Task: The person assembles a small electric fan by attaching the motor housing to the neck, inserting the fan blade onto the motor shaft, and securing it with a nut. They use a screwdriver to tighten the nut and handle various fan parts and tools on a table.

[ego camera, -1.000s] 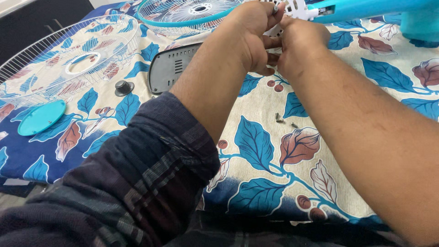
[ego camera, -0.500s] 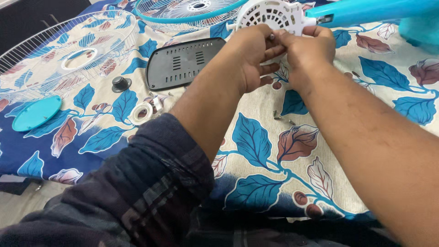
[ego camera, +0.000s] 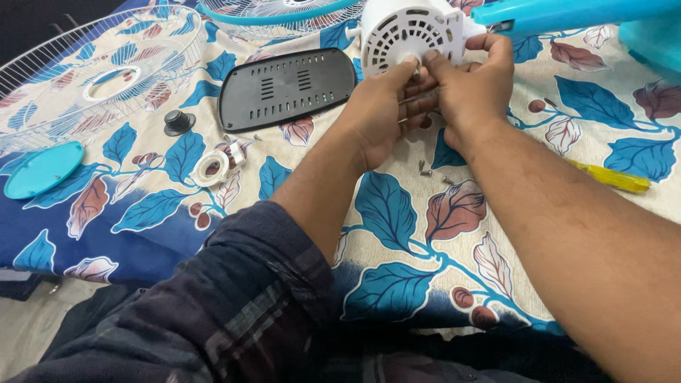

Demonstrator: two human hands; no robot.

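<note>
Both hands up at the far edge of the patterned cloth, working the white vented motor housing fixed to the end of the turquoise fan arm.

Left hand: fingers curled, thumb and forefinger pinched together against the housing's lower face. I cannot tell what sits in the pinch; too small, possibly a screw.

Right hand: fingers wrapped over the housing's lower right corner, gripping it steady.

Risks as I judge them:
- Pinch is only fingertip-deep; a slip would drop a small part onto the busy leaf print, where it would be hard to spot.
- About 3 loose screws lie just under the wrists; a forearm sweep could scatter them off the cloth.
- Yellow-handled tool rests near the right forearm and could get knocked.

Left of the hands: black vented plate, tape roll, black knob, turquoise disc, white wire guard.
</note>
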